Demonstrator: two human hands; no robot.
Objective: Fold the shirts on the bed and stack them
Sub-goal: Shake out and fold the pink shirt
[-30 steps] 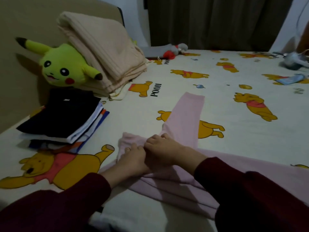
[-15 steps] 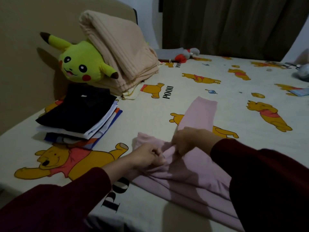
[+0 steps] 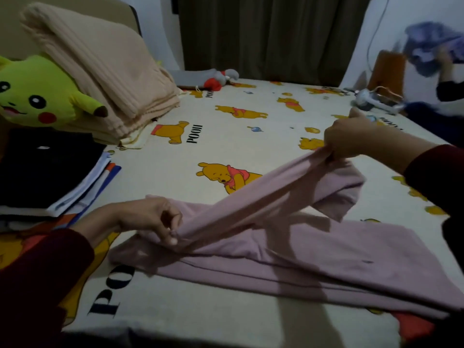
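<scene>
A pink long-sleeved shirt [image 3: 313,257] lies across the near part of the bed [image 3: 226,146]. My left hand [image 3: 148,219] pinches the shirt at its left end, near the shoulder. My right hand [image 3: 351,139] grips the sleeve further along and holds it up and to the right, so the sleeve stretches taut between both hands above the shirt's body. The sleeve's end droops down past my right hand. A stack of folded shirts [image 3: 50,177], dark on top, sits at the left edge of the bed.
A yellow plush toy [image 3: 42,96] and a folded beige blanket [image 3: 100,71] lie at the back left. A small grey and red toy [image 3: 218,80] sits at the far edge. Small items [image 3: 376,101] and another person's hand [image 3: 447,64] are at the far right.
My right hand has lifted the sleeve off the bed and swung it up and to the right, pulling it taut. My left hand stays pinching the shirt's left end.
</scene>
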